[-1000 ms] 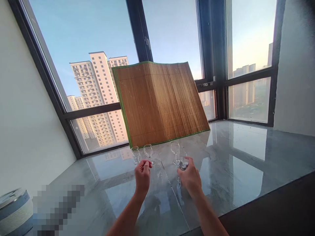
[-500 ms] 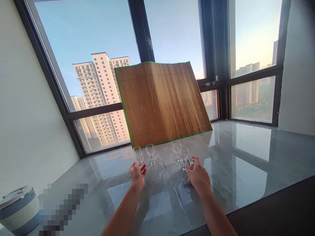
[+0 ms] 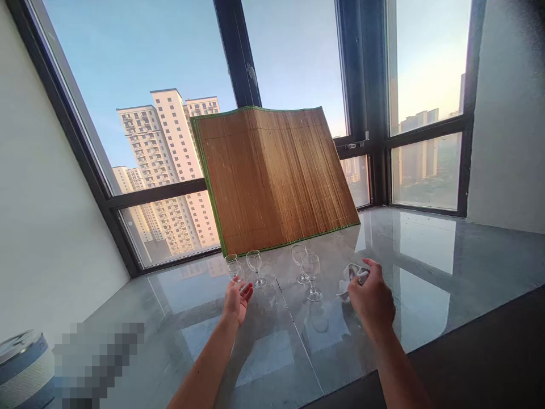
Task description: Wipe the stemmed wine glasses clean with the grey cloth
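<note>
Several small stemmed glasses stand on the glossy grey counter. My left hand is open, palm up, right under the leftmost glass; another glass stands just right of it. Two more glasses stand in the middle: the nearer glass and the farther glass. My right hand is closed on a crumpled light cloth, held just above the counter to the right of the glasses.
A folded bamboo mat with a green edge leans against the window behind the glasses. A round white and blue container sits at the lower left. A dark ledge runs along the counter's near right edge.
My right hand has left the nearer middle glass and moved right with the cloth. My left hand has opened from a pinch and now rests beneath the leftmost glass.
</note>
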`<state>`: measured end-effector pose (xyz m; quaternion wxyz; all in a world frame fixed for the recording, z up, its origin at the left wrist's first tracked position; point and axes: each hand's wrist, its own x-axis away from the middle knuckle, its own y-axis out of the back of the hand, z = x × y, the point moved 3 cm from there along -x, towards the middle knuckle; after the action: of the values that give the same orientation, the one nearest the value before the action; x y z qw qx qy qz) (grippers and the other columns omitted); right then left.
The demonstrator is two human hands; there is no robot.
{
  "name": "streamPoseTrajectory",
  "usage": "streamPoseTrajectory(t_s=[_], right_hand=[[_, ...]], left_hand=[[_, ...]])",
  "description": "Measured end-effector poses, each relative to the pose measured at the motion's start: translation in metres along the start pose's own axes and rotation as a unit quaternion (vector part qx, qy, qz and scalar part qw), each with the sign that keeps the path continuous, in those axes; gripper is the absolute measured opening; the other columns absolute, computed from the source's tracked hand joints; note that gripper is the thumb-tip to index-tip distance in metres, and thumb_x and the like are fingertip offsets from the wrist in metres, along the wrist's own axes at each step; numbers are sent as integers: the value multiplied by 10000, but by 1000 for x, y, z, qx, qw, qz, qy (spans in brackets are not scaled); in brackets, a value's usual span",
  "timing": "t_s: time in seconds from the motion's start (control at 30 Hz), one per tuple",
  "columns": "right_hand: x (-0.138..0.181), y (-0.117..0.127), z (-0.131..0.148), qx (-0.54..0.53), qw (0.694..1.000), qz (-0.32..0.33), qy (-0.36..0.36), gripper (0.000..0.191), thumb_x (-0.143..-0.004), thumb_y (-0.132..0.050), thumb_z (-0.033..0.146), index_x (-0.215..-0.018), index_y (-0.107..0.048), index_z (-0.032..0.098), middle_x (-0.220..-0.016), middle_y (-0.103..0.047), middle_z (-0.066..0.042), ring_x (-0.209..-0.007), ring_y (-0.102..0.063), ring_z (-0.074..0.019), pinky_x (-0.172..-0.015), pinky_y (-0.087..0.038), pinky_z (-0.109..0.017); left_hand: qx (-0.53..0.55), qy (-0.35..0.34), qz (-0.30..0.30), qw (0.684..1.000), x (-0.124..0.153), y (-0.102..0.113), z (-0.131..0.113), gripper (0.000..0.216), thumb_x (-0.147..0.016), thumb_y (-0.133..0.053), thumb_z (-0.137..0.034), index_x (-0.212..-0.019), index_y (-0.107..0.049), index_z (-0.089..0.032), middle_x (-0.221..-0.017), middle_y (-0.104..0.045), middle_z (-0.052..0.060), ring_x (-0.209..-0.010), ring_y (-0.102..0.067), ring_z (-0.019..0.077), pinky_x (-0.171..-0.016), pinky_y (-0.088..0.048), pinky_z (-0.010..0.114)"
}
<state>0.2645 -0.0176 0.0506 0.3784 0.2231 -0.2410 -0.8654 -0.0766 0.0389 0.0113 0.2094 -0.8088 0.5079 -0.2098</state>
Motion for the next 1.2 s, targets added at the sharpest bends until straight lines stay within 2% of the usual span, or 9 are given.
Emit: streamPoseTrajectory(t_s=[0.1, 0.2, 0.33, 0.57, 0.87, 0.97, 1.07, 1.13, 1.2], right_hand=[[6, 1, 7, 58, 989, 121, 53, 473, -832, -430, 263, -1296, -520, 259, -1079, -685, -120, -966, -652, -310, -712, -443, -341], [19, -14, 11, 121, 951, 257, 120, 430, -771, -455, 184, -1160, -631, 239, -1122, -684, -113, -1019, -641, -301, -787, -455, -362], [34, -43, 11, 126, 917, 330, 183, 482, -792, -443, 152, -1214, -656, 250, -1275, -641, -85, -1176, -583, -283, -904, -442, -381], [37, -72, 15, 164, 907, 324, 214, 392, -788, -434, 94, -1035, -722, 193, -1173, -670, -127, -1081, -629, -290, -834, -466, -385], [46, -58, 26, 104, 922, 291, 232, 407, -814, -428, 119, -1130, -676, 189, -1177, -654, -125, -1061, -630, -263, -816, -466, -337], [61, -45, 47, -40, 919, 280, 274, 385, -835, -461, 188, -1186, -618, 195, -1144, -660, -99, -1045, -621, -237, -852, -464, -329], [80, -35, 67, -193, 901, 246, 299, 417, -808, -500, 215, -1223, -537, 210, -1056, -643, -63, -946, -615, -188, -817, -480, -296], [93, -34, 75, -259, 879, 238, 323, 474, -761, -510, 171, -1231, -479, 212, -1063, -612, -48, -918, -599, -162, -825, -490, -287], [103, -40, 79, -296, 856, 235, 353, 535, -723, -503, 124, -1245, -432, 217, -1126, -574, -50, -967, -586, -153, -882, -495, -298]], left_hand=[[-3, -3, -13, 1000, 0, 1, 2, 331, -752, -550, -10, -1028, -516, -191, -707, -526, -28, -549, -588, 85, -563, -541, 206], [-21, -20, -6, 1000, 3, 0, 2, 318, -727, -541, -25, -998, -520, -191, -676, -498, -48, -502, -533, 69, -531, -515, 198], [-51, -39, 14, 998, 7, -3, 4, 329, -698, -562, -62, -996, -520, -195, -686, -493, -54, -513, -523, 66, -521, -493, 196], [-110, -40, 20, 993, 12, -4, 6, 389, -659, -596, -145, -1038, -530, -207, -735, -504, -46, -567, -523, 70, -524, -461, 197], [-213, -71, 54, 973, 16, -7, 10, 409, -673, -579, -216, -1076, -511, -224, -761, -501, -27, -639, -515, 107, -579, -435, 226], [-342, -178, 71, 920, 20, -12, 10, 358, -676, -567, -185, -1031, -540, -216, -788, -495, -18, -630, -494, 117, -601, -414, 250], [-474, -324, 100, 813, 35, -21, 10, 384, -669, -549, -125, -1043, -574, -209, -858, -517, 0, -678, -484, 129, -683, -409, 273], [-530, -360, 137, 755, 47, -27, 11, 430, -684, -539, -111, -1099, -582, -218, -947, -540, 19, -716, -489, 137, -714, -409, 282], [-564, -352, 186, 723, 58, -31, 13, 369, -733, -535, -139, -1087, -595, -223, -984, -545, 28, -733, -493, 144, -699, -405, 280]])
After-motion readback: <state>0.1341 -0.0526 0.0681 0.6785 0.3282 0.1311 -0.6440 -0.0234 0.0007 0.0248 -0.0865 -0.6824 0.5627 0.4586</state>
